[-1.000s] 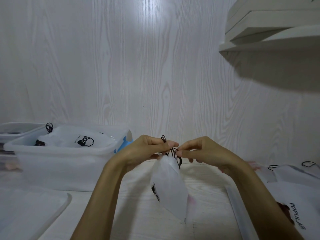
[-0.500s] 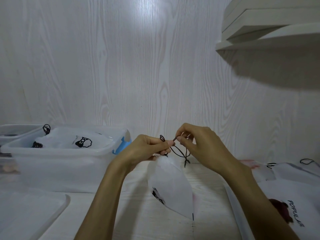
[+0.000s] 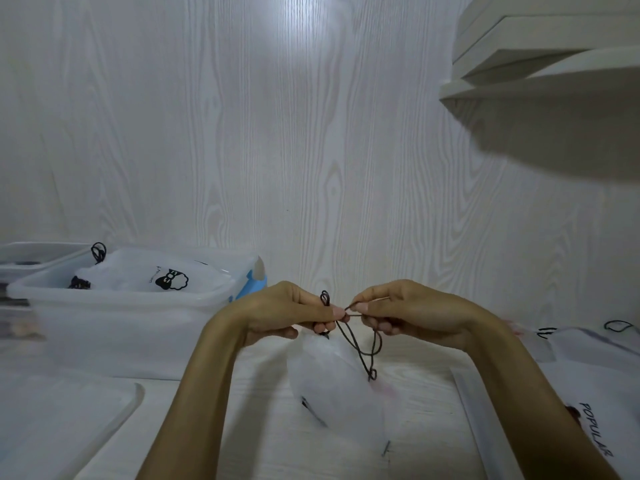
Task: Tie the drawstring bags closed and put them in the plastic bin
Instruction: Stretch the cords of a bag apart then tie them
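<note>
two hands at work on one drawstring bag [image 3: 334,379], held above the table [image 3: 263,441] mid-knot. left hand [image 3: 277,315] pinches the gathered neck and a short cord loop; right hand [image 3: 407,311] pinches the black cord [image 3: 362,351], which hangs slack in a long loop with a knotted end. bag: thin frosted plastic, limp, translucent. judged next: pass the loop through and draw tight, keeping the neck pinched. plastic bin [image 3: 114,317], left, already holds a tied bag [image 3: 156,275]; untied bags [image 3: 595,382] lie right.
</note>
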`<state>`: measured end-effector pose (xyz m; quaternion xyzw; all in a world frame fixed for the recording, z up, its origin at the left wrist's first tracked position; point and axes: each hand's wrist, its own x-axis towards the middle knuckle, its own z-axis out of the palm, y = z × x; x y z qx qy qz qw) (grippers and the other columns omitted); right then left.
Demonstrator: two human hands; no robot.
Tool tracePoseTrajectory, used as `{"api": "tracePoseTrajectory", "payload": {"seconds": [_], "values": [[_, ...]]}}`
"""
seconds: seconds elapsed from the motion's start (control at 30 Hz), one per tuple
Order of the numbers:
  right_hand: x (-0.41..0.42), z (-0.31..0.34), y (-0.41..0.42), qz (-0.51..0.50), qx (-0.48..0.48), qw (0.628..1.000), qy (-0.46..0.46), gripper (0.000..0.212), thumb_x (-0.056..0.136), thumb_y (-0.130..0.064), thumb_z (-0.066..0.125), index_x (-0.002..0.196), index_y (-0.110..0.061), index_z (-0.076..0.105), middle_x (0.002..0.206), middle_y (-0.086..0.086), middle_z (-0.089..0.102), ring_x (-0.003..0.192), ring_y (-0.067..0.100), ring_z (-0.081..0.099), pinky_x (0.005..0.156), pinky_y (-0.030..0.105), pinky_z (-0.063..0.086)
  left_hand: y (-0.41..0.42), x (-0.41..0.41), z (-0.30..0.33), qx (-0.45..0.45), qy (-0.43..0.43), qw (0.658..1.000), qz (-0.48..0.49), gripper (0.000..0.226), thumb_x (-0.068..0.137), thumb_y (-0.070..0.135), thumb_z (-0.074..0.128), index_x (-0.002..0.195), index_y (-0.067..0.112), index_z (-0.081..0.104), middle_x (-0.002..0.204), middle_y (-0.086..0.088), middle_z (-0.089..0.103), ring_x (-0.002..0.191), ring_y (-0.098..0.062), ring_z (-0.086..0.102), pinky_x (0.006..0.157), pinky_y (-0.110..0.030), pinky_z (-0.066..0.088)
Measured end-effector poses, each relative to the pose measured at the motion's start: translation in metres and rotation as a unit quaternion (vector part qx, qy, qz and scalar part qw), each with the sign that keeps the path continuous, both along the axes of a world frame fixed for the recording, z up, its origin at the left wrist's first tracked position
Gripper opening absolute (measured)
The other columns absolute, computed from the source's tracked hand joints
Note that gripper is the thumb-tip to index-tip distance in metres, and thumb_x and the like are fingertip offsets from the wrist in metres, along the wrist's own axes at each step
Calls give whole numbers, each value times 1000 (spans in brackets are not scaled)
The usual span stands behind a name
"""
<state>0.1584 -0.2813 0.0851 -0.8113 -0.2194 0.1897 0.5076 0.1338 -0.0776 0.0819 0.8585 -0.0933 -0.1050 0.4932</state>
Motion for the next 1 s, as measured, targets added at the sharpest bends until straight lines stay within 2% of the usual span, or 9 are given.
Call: {"api": "tracePoseTrajectory", "payload": {"seconds": [0.13,0.27,0.33,0.47,0.57,0.63,0.77,0.9,1.0], "values": [[-3,3,-7,-8,-102,992,-69,18,89,-24,63,101,-17,75,60,-12,54,56,1,45,58,12,38,1,2,-3,16,10,1000,18,26,80,38,71,55,29,72,66,13,66,71,2,57,57,-13,35],[-4,4,-7,-50,-118,986,-111,15,88,-29,63,96,-26,76,95,-19,71,88,-14,58,75,5,40,-2,1,-3,14,19,1000,7,31,80,38,71,50,30,70,78,11,70,85,-1,59,58,-14,33],[-2,4,-3,-77,-93,984,-129,18,89,-31,61,97,-24,76,90,-17,69,85,-11,57,79,8,39,-5,2,-3,5,24,1000,6,32,80,39,70,50,29,70,89,9,74,90,0,62,57,-13,34],[-6,10,0,-116,-44,977,-174,14,85,-30,66,90,-22,77,67,-8,64,55,-6,52,56,5,41,-13,11,-6,-98,35,993,53,17,79,34,72,78,18,76,69,10,70,59,4,58,51,-9,41],[-11,16,-5,-120,-31,975,-186,6,80,-26,73,83,-25,78,70,-8,70,61,-10,57,59,5,43,-12,15,-8,-188,56,979,56,15,80,28,71,82,14,75,66,8,69,51,3,57,52,-7,44],[-11,17,-9,-129,-51,972,-188,6,78,-30,74,83,-28,77,83,-6,74,81,-6,62,72,9,43,-9,14,-8,-220,66,972,51,15,79,26,70,82,13,75,66,7,69,51,2,57,50,-7,45],[-11,17,-16,-92,-151,973,-146,15,76,-40,73,87,-32,77,95,-12,73,99,-2,61,91,22,43,-6,12,-8,-165,48,985,27,32,65,41,72,88,19,77,69,10,68,67,2,61,61,-14,42],[-12,18,-21,-83,-132,979,-132,12,79,-39,70,82,-30,78,92,-20,72,91,-9,58,74,13,38,-5,11,-8,-88,55,994,13,18,77,39,70,86,25,78,72,12,69,73,4,61,68,-17,39],[-7,15,-20,-96,-88,981,-146,15,84,-38,64,86,-30,76,89,-17,71,85,-5,58,71,13,39,-6,11,-8,-76,55,996,12,15,79,37,70,84,25,78,72,11,69,69,5,59,58,-13,37]]}}
